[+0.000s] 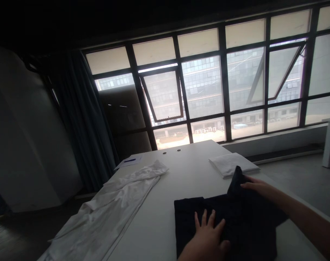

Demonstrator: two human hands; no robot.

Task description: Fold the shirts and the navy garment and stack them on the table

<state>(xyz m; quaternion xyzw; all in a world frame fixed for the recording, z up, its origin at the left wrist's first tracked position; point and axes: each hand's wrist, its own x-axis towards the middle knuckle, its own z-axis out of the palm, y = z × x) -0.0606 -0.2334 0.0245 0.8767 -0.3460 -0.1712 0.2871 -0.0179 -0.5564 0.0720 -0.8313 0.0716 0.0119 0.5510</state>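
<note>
I observed the left hand open and flat on a black garment at lower centre of the worktop. The right hand touched its raised fold; grip undetermined.

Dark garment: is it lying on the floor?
No, the garment lies on the table, with the left hand and right hand on it.

Left hand splayed flat, right hand outstretched.

The head camera faces across a white table toward windows.
</note>
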